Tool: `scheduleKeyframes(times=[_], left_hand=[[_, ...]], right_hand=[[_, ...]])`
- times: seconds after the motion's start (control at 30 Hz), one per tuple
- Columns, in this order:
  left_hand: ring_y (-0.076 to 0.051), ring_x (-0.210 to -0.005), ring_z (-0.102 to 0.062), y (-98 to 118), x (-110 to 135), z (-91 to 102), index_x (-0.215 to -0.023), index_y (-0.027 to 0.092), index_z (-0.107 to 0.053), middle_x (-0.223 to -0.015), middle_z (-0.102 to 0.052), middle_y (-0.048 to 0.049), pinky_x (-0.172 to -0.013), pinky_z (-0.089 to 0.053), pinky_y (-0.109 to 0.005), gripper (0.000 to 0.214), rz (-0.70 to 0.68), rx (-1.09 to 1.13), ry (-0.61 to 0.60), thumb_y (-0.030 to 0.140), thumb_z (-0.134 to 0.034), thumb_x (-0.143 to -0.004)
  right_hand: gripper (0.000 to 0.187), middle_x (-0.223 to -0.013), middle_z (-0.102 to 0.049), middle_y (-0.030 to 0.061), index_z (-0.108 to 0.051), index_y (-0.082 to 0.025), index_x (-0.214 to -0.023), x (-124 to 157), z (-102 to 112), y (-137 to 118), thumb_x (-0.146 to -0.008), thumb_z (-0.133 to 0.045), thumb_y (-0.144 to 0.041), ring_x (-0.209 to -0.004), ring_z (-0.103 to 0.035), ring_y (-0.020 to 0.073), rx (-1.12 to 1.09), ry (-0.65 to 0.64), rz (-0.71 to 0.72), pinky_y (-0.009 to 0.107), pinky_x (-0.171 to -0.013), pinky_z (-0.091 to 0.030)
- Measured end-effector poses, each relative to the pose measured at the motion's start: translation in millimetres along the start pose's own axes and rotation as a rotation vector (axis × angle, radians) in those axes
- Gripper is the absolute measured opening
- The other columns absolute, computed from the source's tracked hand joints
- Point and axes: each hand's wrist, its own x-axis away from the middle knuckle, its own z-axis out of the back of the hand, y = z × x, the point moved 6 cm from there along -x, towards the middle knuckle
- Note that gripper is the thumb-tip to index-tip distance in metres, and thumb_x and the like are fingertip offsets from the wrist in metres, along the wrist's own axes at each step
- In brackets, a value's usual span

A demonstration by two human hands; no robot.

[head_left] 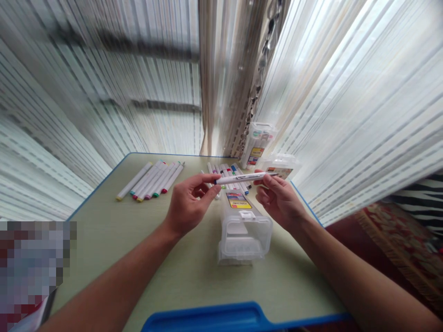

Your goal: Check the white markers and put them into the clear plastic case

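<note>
A white marker (242, 178) with a dark blue end is held level above the table between both hands. My left hand (189, 200) pinches its blue end with thumb and fingers. At the other end, my right hand (280, 198) grips the marker near its dark tip. Below them a clear plastic case (244, 230) lies on its side, its near end facing me and a yellow label on top. Behind the held marker lies a group of white markers (224, 169) with coloured ends, partly hidden by the hands.
To the left, a row of several white markers (155, 180) lies on the pale green table (114, 240). An upright clear case (254, 150) and another clear case (282, 163) stand at the back right. A blue tray edge (207, 318) runs along the front. Curtains (166, 83) hang behind.
</note>
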Motion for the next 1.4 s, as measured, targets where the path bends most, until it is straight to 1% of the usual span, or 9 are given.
scheduleKeyframes(times=[0.17,0.3,0.5,0.63,0.8,1.13,1.27,1.4], left_hand=[[-0.009,-0.058,-0.058,-0.9,0.2,-1.1,-0.11,0.012,-0.075,-0.082,-0.073,-0.0065,-0.049,-0.046,-0.019,0.033,0.04,0.045,-0.017,0.031,-0.073,-0.084],[-0.007,-0.053,-0.053,-3.2,0.0,-1.1,-0.107,0.012,-0.076,-0.08,-0.073,-0.0059,-0.045,-0.042,-0.018,0.03,0.046,0.029,-0.025,0.034,-0.07,-0.087],[-0.007,-0.055,-0.055,-4.2,0.2,-0.9,-0.106,0.013,-0.076,-0.083,-0.073,-0.0054,-0.047,-0.043,-0.018,0.028,0.034,0.019,-0.019,0.032,-0.072,-0.086],[-0.007,-0.056,-0.056,-2.5,0.2,-1.2,-0.104,0.013,-0.076,-0.084,-0.073,-0.0057,-0.048,-0.044,-0.018,0.026,0.031,0.015,-0.016,0.031,-0.072,-0.086],[-0.007,-0.057,-0.057,-2.2,0.3,-1.6,-0.105,0.013,-0.076,-0.085,-0.073,-0.006,-0.048,-0.043,-0.018,0.025,0.023,0.018,-0.013,0.029,-0.072,-0.085],[-0.007,-0.06,-0.056,0.0,0.5,-1.8,-0.104,0.013,-0.076,-0.084,-0.072,-0.0052,-0.05,-0.043,-0.017,0.022,-0.037,-0.037,-0.004,0.023,-0.071,-0.085],[-0.007,-0.059,-0.055,-0.3,0.8,-2.1,-0.104,0.013,-0.076,-0.085,-0.071,-0.0053,-0.05,-0.042,-0.017,0.023,-0.029,-0.028,-0.002,0.024,-0.071,-0.085],[-0.008,-0.058,-0.054,-4.6,0.8,-3.2,-0.11,0.012,-0.074,-0.086,-0.072,-0.0069,-0.048,-0.042,-0.018,0.03,0.018,0.012,-0.021,0.03,-0.071,-0.086]], right_hand=[[0.027,-0.071,-0.07,0.002,-0.079,-0.018,-0.088,-0.2,-0.4,0.3,-0.069,-0.088,-0.035,-0.045,-0.039,0.0026,-0.016,-0.003,0.0,0.018,-0.04,-0.027],[0.026,-0.071,-0.07,0.0018,-0.079,-0.019,-0.088,-0.5,-0.1,0.8,-0.068,-0.089,-0.034,-0.045,-0.04,0.0028,-0.023,-0.003,-0.001,0.018,-0.04,-0.028],[0.03,-0.072,-0.069,0.0014,-0.079,-0.019,-0.09,-0.6,-0.7,0.8,-0.066,-0.089,-0.034,-0.045,-0.039,0.0024,-0.008,0.008,-0.013,0.018,-0.04,-0.028],[0.029,-0.072,-0.068,0.0014,-0.079,-0.018,-0.087,-1.1,-1.7,0.1,-0.065,-0.09,-0.034,-0.045,-0.038,0.0016,0.003,0.008,-0.007,0.018,-0.04,-0.027],[0.03,-0.072,-0.069,0.0023,-0.079,-0.017,-0.085,-2.5,0.5,2.2,-0.065,-0.09,-0.037,-0.045,-0.037,0.0028,0.017,0.019,-0.01,0.02,-0.039,-0.026],[0.03,-0.068,-0.068,0.0028,-0.078,-0.017,-0.083,-3.5,3.7,4.7,-0.066,-0.09,-0.038,-0.044,-0.037,0.0031,0.002,0.027,-0.008,0.02,-0.039,-0.025],[0.03,-0.069,-0.069,0.0026,-0.078,-0.017,-0.084,-3.1,5.3,4.9,-0.066,-0.09,-0.038,-0.044,-0.038,0.0032,0.012,0.035,-0.006,0.02,-0.038,-0.025],[0.03,-0.07,-0.069,0.0019,-0.079,-0.017,-0.087,-3.7,6.9,6.0,-0.066,-0.09,-0.037,-0.043,-0.039,0.0032,0.006,0.037,-0.012,0.019,-0.039,-0.026]])
